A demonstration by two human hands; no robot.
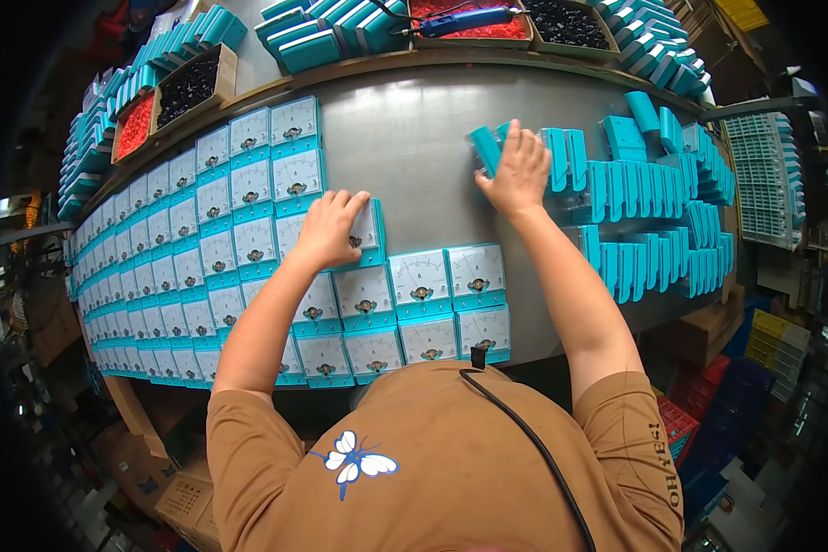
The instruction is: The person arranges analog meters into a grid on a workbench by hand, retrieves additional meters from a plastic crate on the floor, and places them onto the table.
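My left hand (333, 228) is closed on a panel meter (369, 226) with a white dial and teal body, at the right end of a row of such meters. Its fingers lie over the top and the thumb is on the dial side. My right hand (519, 177) has its thumb and fingers around a teal meter case (485, 150) that stands tilted on its edge. A second teal case is partly hidden behind the fingers. Right of that hand, more teal cases (575, 158) stand on edge in rows.
Face-up meters (250, 184) cover the left of the metal table (396, 120). On the back shelf are boxes of red parts (133, 127) and black parts (570, 25), stacked teal cases (327, 35) and a blue cabled tool (469, 21). A pale rack (759, 175) stands right.
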